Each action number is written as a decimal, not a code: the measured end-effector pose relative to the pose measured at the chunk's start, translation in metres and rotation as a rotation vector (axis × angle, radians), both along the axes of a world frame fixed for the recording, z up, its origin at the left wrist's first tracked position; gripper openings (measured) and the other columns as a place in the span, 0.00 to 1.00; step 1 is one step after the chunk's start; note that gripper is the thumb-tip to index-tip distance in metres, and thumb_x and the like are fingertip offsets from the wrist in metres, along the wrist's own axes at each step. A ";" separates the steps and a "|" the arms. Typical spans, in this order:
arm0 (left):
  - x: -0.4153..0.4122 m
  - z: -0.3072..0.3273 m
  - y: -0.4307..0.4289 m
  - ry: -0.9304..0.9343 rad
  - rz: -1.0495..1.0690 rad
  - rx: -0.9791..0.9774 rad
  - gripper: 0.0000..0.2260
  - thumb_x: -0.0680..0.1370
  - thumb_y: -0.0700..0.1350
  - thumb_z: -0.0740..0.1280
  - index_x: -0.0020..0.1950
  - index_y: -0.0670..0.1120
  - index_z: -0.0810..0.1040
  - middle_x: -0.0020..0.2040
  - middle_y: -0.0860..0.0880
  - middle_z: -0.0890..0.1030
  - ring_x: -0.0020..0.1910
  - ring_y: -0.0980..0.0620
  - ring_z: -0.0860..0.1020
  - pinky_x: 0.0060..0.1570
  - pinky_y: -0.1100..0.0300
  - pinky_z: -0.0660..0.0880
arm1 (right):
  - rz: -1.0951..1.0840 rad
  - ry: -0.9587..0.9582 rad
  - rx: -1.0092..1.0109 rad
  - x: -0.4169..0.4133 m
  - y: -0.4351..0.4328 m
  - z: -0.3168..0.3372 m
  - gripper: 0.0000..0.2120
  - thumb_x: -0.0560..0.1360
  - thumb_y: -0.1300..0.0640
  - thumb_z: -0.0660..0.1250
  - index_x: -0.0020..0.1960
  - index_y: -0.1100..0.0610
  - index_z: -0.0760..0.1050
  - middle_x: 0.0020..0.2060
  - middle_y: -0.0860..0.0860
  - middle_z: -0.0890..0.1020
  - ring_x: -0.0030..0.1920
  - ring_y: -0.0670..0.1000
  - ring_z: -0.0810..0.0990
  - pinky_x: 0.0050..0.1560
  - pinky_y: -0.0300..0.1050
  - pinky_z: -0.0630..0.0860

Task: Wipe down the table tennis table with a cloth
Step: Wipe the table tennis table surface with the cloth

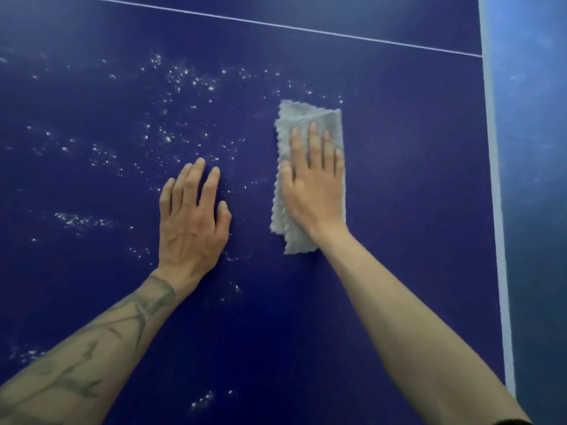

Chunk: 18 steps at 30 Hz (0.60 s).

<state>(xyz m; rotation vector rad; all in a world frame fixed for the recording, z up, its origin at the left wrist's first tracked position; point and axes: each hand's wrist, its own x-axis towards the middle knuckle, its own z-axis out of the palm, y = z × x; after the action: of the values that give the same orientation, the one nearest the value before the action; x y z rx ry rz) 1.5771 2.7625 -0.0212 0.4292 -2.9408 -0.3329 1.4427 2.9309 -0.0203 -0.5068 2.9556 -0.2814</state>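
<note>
Lying folded under the right hand (313, 185), the grey cloth (306, 124) sits toward the tabletop's (414, 210) right edge, pinned by flat, straight fingers (312, 142). The left hand (193, 222) rests beside it, fingers relaxed and holding nothing. White specks (184, 78) cover the surface leftward and ahead, so most wiping looks undone; the strip by the right edge line (498, 210) appears clean. Open room lies left and forward.

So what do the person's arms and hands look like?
Both hands are bare: no gloves, rings or watch on the left hand or right hand. The left forearm carries dark tattoos, a band near the wrist and lines further up. The right forearm is unmarked.
</note>
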 end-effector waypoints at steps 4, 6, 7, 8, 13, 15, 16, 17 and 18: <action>-0.024 -0.004 -0.019 -0.057 0.032 0.007 0.25 0.86 0.51 0.55 0.81 0.41 0.64 0.82 0.40 0.63 0.81 0.39 0.61 0.82 0.41 0.54 | 0.341 0.016 0.042 0.041 0.038 0.000 0.29 0.88 0.45 0.48 0.88 0.48 0.49 0.87 0.51 0.48 0.87 0.53 0.44 0.85 0.59 0.48; -0.025 -0.007 -0.018 -0.069 0.040 0.030 0.26 0.86 0.51 0.55 0.82 0.42 0.64 0.82 0.40 0.62 0.82 0.40 0.60 0.82 0.42 0.53 | 0.193 -0.005 0.051 0.023 0.064 0.001 0.29 0.88 0.44 0.48 0.88 0.46 0.48 0.87 0.50 0.47 0.87 0.51 0.43 0.85 0.59 0.47; -0.024 -0.008 -0.017 -0.067 0.042 0.037 0.26 0.85 0.51 0.55 0.81 0.42 0.64 0.82 0.41 0.62 0.82 0.41 0.59 0.83 0.42 0.52 | 0.066 -0.017 0.046 0.006 0.071 0.000 0.30 0.87 0.43 0.47 0.88 0.46 0.47 0.87 0.49 0.46 0.87 0.51 0.43 0.85 0.59 0.47; -0.024 -0.009 -0.017 -0.064 0.044 0.044 0.25 0.85 0.50 0.56 0.81 0.42 0.64 0.82 0.41 0.62 0.83 0.41 0.59 0.83 0.42 0.52 | -0.054 -0.020 0.039 -0.014 0.073 0.000 0.30 0.87 0.43 0.46 0.88 0.45 0.47 0.87 0.49 0.47 0.87 0.52 0.43 0.85 0.59 0.46; -0.026 -0.011 -0.020 -0.046 0.049 0.054 0.25 0.84 0.49 0.57 0.81 0.42 0.66 0.82 0.42 0.63 0.83 0.42 0.59 0.83 0.43 0.51 | -0.227 0.014 0.023 -0.100 0.022 -0.003 0.31 0.86 0.43 0.44 0.88 0.50 0.46 0.87 0.54 0.47 0.87 0.57 0.45 0.85 0.60 0.44; -0.026 -0.011 -0.018 -0.041 0.049 0.054 0.26 0.84 0.49 0.58 0.80 0.41 0.67 0.81 0.41 0.64 0.82 0.42 0.60 0.83 0.42 0.53 | -0.078 0.024 0.015 -0.089 -0.007 -0.002 0.32 0.86 0.43 0.44 0.88 0.50 0.48 0.87 0.54 0.49 0.87 0.57 0.46 0.85 0.60 0.44; -0.026 -0.011 -0.018 -0.038 0.047 0.053 0.26 0.83 0.49 0.58 0.80 0.41 0.67 0.81 0.41 0.64 0.82 0.41 0.61 0.82 0.41 0.54 | 0.053 0.025 0.015 -0.072 -0.016 -0.001 0.32 0.86 0.43 0.44 0.88 0.50 0.48 0.87 0.54 0.48 0.87 0.56 0.45 0.85 0.59 0.44; -0.026 -0.011 -0.019 -0.039 0.048 0.049 0.26 0.83 0.49 0.58 0.80 0.41 0.68 0.81 0.41 0.64 0.82 0.41 0.61 0.82 0.41 0.54 | 0.191 0.022 0.018 -0.054 -0.017 0.000 0.31 0.86 0.44 0.44 0.88 0.50 0.48 0.87 0.53 0.48 0.87 0.55 0.44 0.85 0.58 0.43; -0.026 -0.011 -0.020 -0.041 0.048 0.049 0.26 0.83 0.49 0.58 0.80 0.41 0.68 0.81 0.41 0.64 0.82 0.41 0.61 0.82 0.41 0.54 | 0.297 0.012 0.028 -0.039 -0.012 0.001 0.31 0.87 0.44 0.45 0.88 0.50 0.48 0.87 0.53 0.47 0.87 0.54 0.43 0.86 0.57 0.43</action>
<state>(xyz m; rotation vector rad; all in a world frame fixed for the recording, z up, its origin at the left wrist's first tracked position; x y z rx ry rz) 1.5515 2.7428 -0.0319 0.5177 -2.9622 -0.3951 1.4040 2.9193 -0.0192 -0.9317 2.8372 -0.2041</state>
